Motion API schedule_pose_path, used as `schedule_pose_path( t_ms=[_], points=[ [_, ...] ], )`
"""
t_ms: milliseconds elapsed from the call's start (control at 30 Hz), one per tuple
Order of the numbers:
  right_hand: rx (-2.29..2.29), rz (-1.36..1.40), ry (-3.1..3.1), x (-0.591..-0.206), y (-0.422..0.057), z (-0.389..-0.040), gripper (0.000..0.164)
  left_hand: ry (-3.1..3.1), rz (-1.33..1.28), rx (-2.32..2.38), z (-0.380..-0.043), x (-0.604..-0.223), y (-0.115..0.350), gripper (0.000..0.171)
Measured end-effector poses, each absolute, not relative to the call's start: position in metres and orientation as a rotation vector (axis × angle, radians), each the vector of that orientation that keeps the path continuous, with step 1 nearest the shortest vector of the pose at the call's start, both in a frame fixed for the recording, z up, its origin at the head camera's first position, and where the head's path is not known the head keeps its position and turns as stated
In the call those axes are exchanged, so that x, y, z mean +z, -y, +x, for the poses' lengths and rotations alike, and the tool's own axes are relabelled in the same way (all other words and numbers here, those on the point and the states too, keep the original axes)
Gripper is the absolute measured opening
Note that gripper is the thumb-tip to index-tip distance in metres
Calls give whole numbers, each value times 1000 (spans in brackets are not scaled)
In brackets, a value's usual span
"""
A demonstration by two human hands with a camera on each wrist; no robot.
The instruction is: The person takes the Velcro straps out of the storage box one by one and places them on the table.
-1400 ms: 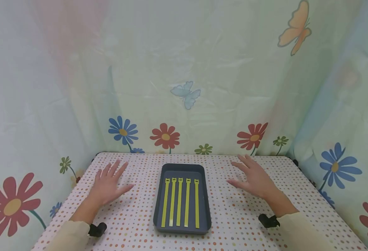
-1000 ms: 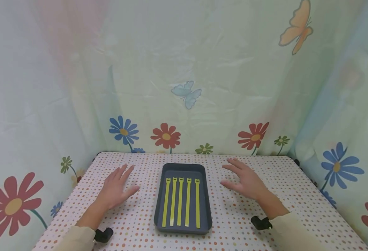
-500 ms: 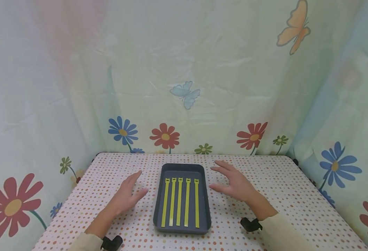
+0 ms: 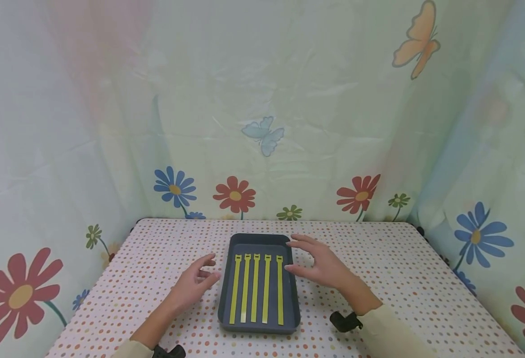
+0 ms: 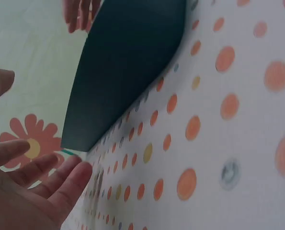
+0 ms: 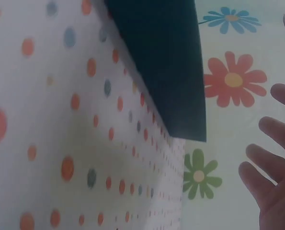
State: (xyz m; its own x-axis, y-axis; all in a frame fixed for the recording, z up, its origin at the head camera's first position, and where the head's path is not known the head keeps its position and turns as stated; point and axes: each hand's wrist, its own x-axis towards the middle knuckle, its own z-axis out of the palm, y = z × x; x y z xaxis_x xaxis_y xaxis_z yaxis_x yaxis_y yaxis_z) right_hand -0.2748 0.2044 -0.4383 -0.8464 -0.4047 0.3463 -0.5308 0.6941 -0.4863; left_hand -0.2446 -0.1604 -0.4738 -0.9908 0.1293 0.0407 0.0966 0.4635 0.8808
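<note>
A dark grey rectangular tray [image 4: 259,328] lies on the dotted table in the head view. Several yellow straps [image 4: 280,293] with slotted heads, like cable ties, lie side by side in it, heads at the far end. My left hand [image 4: 194,283] hovers just left of the tray, fingers loosely bent and thumb toward its left wall. Over the right rim reaches my right hand [image 4: 322,266], its thumb and fingertips overlapping the edge in this view. Neither hand holds anything. Both wrist views show the tray's outer wall [image 5: 128,62] beside spread fingers [image 6: 271,163].
The table [image 4: 163,238] has a white cover with coloured dots. Behind it and at both sides hangs a pale curtain [image 4: 190,99] printed with flowers and butterflies. A small black camera sits on each wrist, the right camera [image 4: 345,321] nearer the table's middle.
Both hands have moved inward from the sides toward the tray, the left one rightward and slightly down, the right one leftward to the rim. The tray and straps stay put.
</note>
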Motion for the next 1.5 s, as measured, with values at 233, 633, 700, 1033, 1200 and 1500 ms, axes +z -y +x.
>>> schedule_pose_path(
  t_ms=[233,633,700,1033,1200,1500],
  points=[
    [947,803,2702,-437,-187,-273,60,-2465,190,1747,-246,-472,157,59],
    [1083,965,2675,-438,-166,-275,54,-2328,212,1765,-249,-475,159,61],
    [1090,998,2668,-437,-162,-275,53,-2318,222,1769,-249,-476,159,62],
    [1135,1108,2661,-429,-146,-279,53,-2313,203,1799,-249,-480,154,64],
    [1220,1154,2670,-424,-139,-282,51,-2307,198,1793,-250,-480,154,63],
    [1282,1203,2744,-432,-127,-293,44,-2257,217,1801,-251,-482,155,60]
  ],
)
